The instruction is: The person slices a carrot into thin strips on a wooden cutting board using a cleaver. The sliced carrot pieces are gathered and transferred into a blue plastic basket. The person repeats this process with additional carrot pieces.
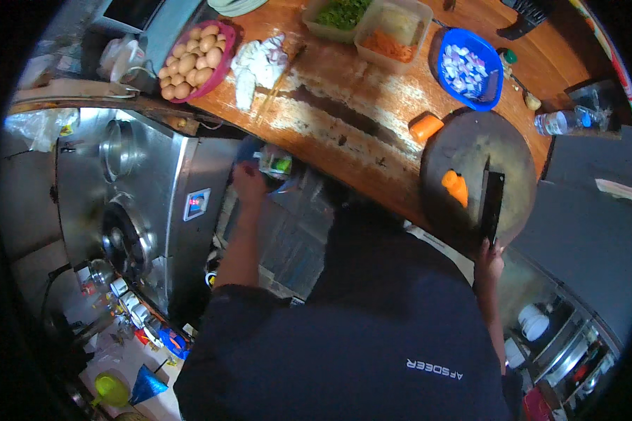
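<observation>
My right hand (489,263) grips the handle of a cleaver (492,205), its dark blade lying over a round wooden chopping board (513,152). Left of the blade on that board are peeled carrot pieces (455,187). Another length of carrot (425,128) lies on the wooden table, just off the board's edge. My left hand (250,181) is lowered past the table's front edge, at a dark bin (247,150) with wrappers (275,163) in it. Its fingers are too dim to make out.
A pink basket of eggs (187,63), a crumpled cloth (258,66), tubs of chopped greens (342,13) and shredded carrot (389,44), and a blue basket of chopped onion (463,71) stand on the table. A steel stove (152,158) is at left; a plastic bottle (558,122) lies right.
</observation>
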The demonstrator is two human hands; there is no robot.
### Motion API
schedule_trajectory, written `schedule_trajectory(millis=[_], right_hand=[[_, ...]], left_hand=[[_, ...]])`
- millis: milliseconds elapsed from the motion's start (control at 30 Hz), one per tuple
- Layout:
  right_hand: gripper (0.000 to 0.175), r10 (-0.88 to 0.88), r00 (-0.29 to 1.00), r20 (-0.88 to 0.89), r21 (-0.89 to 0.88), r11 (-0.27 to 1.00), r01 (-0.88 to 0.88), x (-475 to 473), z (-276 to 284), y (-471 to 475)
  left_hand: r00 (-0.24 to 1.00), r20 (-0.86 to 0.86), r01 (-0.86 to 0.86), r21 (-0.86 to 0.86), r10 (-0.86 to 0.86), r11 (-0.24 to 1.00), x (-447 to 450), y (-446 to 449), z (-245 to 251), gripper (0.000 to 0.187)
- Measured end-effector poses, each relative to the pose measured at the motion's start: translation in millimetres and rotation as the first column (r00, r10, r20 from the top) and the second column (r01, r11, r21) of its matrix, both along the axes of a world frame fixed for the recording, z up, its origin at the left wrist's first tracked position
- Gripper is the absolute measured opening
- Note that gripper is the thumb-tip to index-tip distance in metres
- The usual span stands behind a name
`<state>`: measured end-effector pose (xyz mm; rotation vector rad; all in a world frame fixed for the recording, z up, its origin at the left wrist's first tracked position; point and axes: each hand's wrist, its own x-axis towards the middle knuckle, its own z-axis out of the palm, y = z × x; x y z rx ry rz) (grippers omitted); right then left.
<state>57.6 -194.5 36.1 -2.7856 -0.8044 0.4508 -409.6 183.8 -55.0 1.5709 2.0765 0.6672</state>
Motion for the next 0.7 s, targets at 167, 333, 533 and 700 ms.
schedule_trajectory(millis=[167,333,533,700], right_hand=[[0.035,0.005,0.997,-0.071,-0.070,0.997,-0.010,9.6,-3.2,-0.3],[0.034,-0.063,0.994,-0.084,0.036,0.997,0.067,-6.9,10.1,8.6],[0.031,-0.039,0.999,-0.004,0.014,0.999,0.039,-16.0,14.2,14.0],[0.033,-0.035,0.999,-0.007,-0.004,0.999,0.035,-17.1,17.7,18.7]], left_hand=[[0.969,-0.186,0.186,0.136,-0.160,0.973,8.2,17.9,-10.9,0.025],[0.850,-0.081,0.525,0.205,-0.520,0.826,101.7,20.9,32.3,0.011],[0.246,-0.213,0.953,0.233,-0.946,0.195,186.8,-49.6,30.1,0.016],[0.243,0.092,0.963,0.099,-0.966,0.252,243.7,-101.4,15.8,0.027]])
